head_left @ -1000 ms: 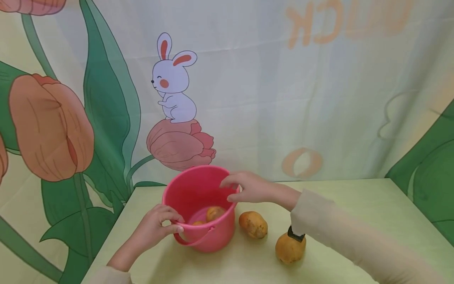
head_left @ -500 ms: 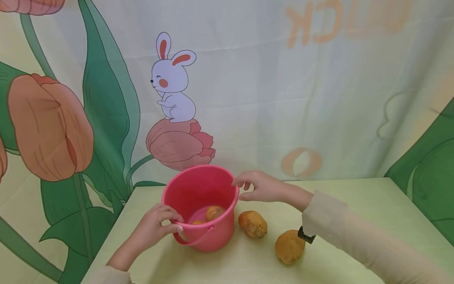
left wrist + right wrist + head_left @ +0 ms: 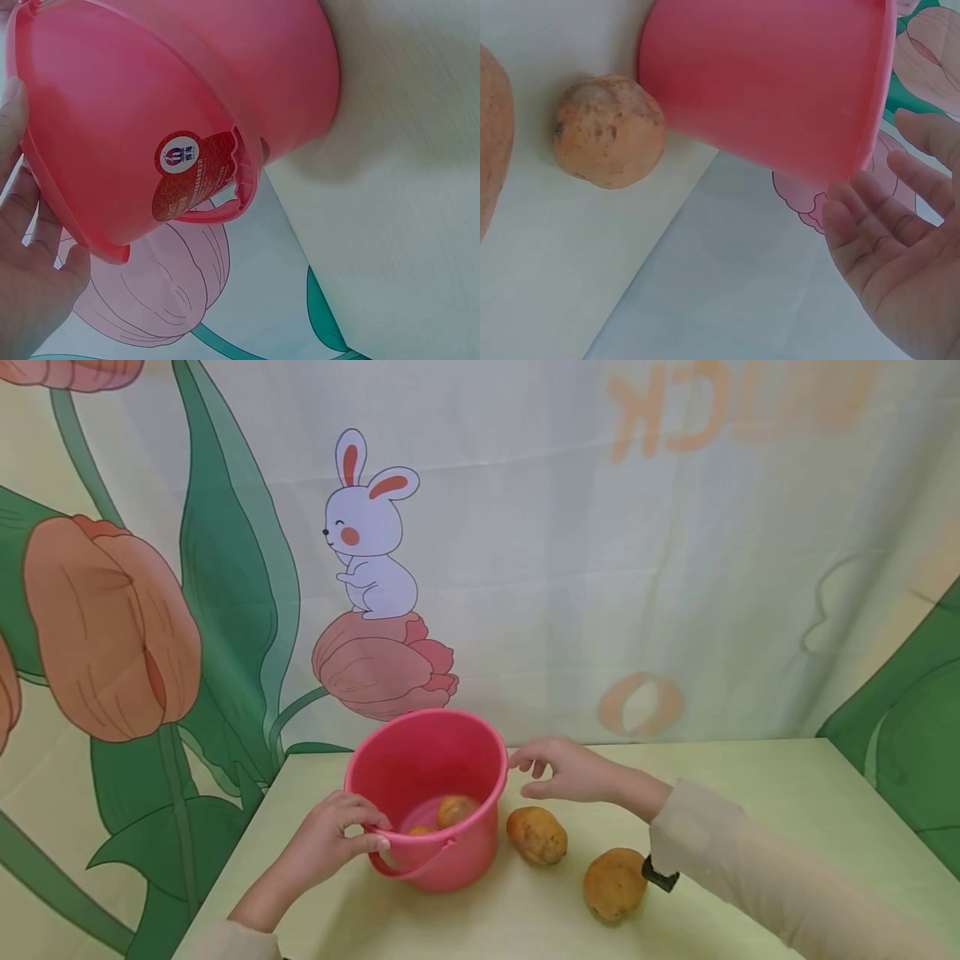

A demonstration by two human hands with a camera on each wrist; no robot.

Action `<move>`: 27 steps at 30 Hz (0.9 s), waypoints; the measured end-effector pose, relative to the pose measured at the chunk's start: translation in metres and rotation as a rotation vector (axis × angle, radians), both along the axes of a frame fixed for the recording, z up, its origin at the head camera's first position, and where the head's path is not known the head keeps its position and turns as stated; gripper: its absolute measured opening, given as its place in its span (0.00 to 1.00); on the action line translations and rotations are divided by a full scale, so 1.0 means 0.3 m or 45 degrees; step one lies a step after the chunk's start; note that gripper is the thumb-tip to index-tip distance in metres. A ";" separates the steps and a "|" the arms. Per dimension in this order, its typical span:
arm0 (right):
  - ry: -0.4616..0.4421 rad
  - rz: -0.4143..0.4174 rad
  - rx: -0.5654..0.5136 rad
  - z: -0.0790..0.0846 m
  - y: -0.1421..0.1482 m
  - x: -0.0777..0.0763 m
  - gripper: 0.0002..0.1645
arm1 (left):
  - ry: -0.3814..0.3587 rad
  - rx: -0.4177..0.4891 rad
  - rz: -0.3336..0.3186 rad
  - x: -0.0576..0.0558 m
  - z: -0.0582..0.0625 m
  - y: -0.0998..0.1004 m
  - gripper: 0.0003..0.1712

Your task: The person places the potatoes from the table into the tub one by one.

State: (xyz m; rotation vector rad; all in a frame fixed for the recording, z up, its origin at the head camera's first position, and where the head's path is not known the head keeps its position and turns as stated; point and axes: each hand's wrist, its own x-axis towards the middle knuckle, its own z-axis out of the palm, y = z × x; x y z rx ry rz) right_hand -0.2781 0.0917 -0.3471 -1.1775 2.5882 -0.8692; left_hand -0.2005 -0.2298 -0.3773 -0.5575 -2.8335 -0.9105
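Observation:
A pink plastic bucket [image 3: 461,868] stands on the table. My left hand [image 3: 330,831] grips the near left part of its rim, thumb outside. Inside the bucket lies a potato [image 3: 455,811], and a second one [image 3: 420,831] shows just above the near rim. My right hand [image 3: 573,771] hovers just right of the bucket, fingers loosely bent and holding nothing. Below that hand a potato [image 3: 537,836] sits close to the bucket. Another potato [image 3: 615,884] rests farther right, near the black wrist strap. In the right wrist view, the palm of the hand [image 3: 907,247] faces the bucket.
The pale green table [image 3: 757,827] extends to the right. Behind it hangs a printed curtain [image 3: 540,568] with a rabbit and tulips. The bucket's handle [image 3: 420,867] hangs down on its near side.
My right hand has drawn back from over the bucket's right rim to the right, then slightly lower. The left hand, bucket and potatoes stay as they were.

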 end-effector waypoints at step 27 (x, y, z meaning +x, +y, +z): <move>-0.167 -0.048 0.106 -0.144 0.022 0.004 0.23 | -0.001 -0.024 0.026 -0.004 -0.006 -0.001 0.07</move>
